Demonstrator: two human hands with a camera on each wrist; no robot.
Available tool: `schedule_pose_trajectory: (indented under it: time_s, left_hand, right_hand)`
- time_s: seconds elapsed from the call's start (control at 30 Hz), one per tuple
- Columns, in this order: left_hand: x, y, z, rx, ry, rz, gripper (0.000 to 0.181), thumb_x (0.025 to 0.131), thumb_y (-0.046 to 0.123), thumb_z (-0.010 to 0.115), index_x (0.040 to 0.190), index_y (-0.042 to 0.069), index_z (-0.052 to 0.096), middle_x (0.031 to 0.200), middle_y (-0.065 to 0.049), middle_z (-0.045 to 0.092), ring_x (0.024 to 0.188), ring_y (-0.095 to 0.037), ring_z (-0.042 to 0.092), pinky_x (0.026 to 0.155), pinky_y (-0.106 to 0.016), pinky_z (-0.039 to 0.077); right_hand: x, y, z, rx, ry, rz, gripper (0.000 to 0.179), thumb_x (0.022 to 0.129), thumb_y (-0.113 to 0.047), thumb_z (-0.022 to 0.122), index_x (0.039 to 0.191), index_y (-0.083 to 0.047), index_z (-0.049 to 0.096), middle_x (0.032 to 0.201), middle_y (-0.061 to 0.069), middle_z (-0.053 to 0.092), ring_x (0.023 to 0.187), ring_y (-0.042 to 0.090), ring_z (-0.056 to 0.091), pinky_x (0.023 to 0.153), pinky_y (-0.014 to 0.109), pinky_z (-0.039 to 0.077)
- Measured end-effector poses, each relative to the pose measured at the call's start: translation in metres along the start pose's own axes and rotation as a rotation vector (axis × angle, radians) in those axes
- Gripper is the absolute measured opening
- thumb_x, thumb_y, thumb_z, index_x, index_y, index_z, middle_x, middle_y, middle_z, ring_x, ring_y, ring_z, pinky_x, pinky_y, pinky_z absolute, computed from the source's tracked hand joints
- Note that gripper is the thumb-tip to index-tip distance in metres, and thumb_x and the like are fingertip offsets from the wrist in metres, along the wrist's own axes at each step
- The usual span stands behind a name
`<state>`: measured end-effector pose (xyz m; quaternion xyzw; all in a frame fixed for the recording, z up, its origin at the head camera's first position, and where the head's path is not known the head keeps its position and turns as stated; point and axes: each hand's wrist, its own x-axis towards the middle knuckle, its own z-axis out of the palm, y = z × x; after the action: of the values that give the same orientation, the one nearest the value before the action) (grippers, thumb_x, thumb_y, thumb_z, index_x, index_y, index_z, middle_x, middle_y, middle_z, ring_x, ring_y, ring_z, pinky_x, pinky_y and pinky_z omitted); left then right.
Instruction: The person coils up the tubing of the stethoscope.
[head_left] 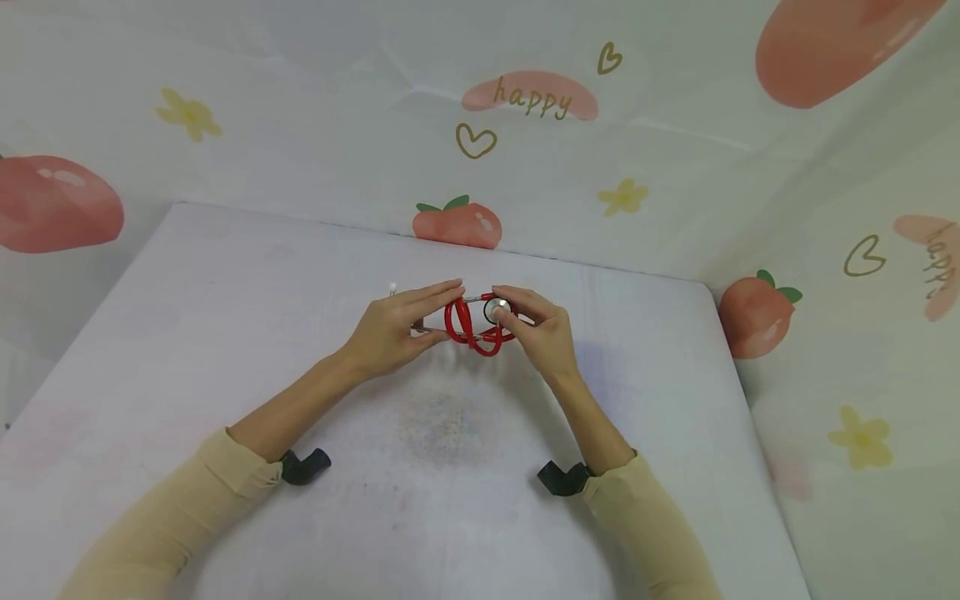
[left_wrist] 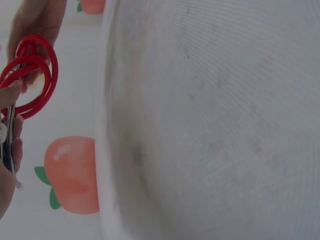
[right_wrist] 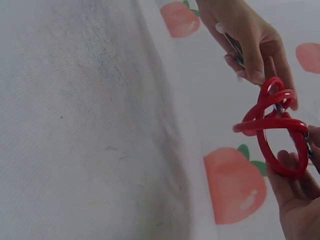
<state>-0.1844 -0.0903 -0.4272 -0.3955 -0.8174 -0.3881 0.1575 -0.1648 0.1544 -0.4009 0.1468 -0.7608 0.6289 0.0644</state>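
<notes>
Between the two hands, over the table, is a stethoscope with its red tubing [head_left: 463, 317] looped into a coil. My left hand [head_left: 393, 329] grips the metal ear tubes and the coil's left side; a white eartip [head_left: 393, 288] pokes out beyond that hand. At the coil's right side, my right hand [head_left: 547, 337] holds the tubing, its thumb on the round silver chest piece [head_left: 495, 310]. The right wrist view shows the red loops [right_wrist: 270, 122] crossing over each other, with the left thumb along the metal tubes. Part of the ear tubes is hidden by the left hand.
A white-covered table [head_left: 450, 517] lies under both arms, its back edge meeting a wall cloth [head_left: 337, 150] printed with peaches, flowers and hearts. The cloth continues along the right side. Black curved pieces [head_left: 306, 467] stick out at both sleeve cuffs.
</notes>
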Motion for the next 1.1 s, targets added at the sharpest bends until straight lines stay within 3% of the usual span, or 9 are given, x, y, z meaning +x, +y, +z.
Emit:
schedule_pose_trajectory:
  time_s: [0.17,0.3,0.7,0.93,1.1]
  left_hand:
    - [-0.001,-0.001,0.001,-0.001,-0.009,-0.018,0.071,0.078,0.009,0.086,0.142,0.011,0.056,0.145,-0.004,0.055,0.08,-0.017,0.067,0.065,-0.025,0.056]
    - [-0.002,0.0,0.002,0.014,-0.012,-0.027,0.07,0.078,0.011,0.085,0.142,0.01,0.056,0.145,-0.003,0.054,0.076,-0.015,0.065,0.063,-0.025,0.055]
    - [-0.005,0.0,0.006,0.022,0.006,-0.04,0.071,0.077,0.008,0.086,0.142,0.012,0.056,0.144,-0.002,0.055,0.072,-0.014,0.061,0.061,-0.025,0.053]
    - [-0.003,-0.001,0.007,0.011,0.021,-0.043,0.07,0.078,0.006,0.084,0.142,0.011,0.057,0.144,-0.003,0.056,0.082,-0.02,0.064,0.062,-0.028,0.054]
    - [-0.001,0.0,0.006,0.014,0.022,-0.036,0.07,0.077,0.005,0.085,0.141,0.01,0.057,0.143,-0.004,0.057,0.088,-0.021,0.065,0.062,-0.027,0.054]
  right_hand:
    - [-0.001,-0.005,0.0,-0.001,-0.014,0.034,0.031,0.091,0.0,0.069,0.122,0.007,0.067,0.126,0.019,0.066,0.113,0.02,0.063,0.088,0.029,0.055]
    - [-0.001,-0.002,0.0,0.018,-0.019,0.052,0.032,0.092,-0.001,0.069,0.123,0.006,0.066,0.129,0.018,0.065,0.122,0.022,0.059,0.093,0.03,0.053]
    - [-0.003,0.006,0.002,0.072,-0.019,0.122,0.035,0.092,-0.004,0.07,0.126,0.003,0.066,0.133,0.012,0.063,0.123,0.021,0.059,0.098,0.032,0.05]
    - [-0.005,0.009,0.007,0.119,0.064,0.059,0.031,0.09,0.0,0.07,0.119,0.01,0.066,0.131,0.017,0.063,0.115,0.028,0.064,0.093,0.034,0.053]
    - [-0.005,0.01,0.008,0.138,0.083,0.036,0.028,0.089,0.002,0.071,0.115,0.012,0.068,0.132,0.022,0.061,0.121,0.034,0.059,0.094,0.031,0.052]
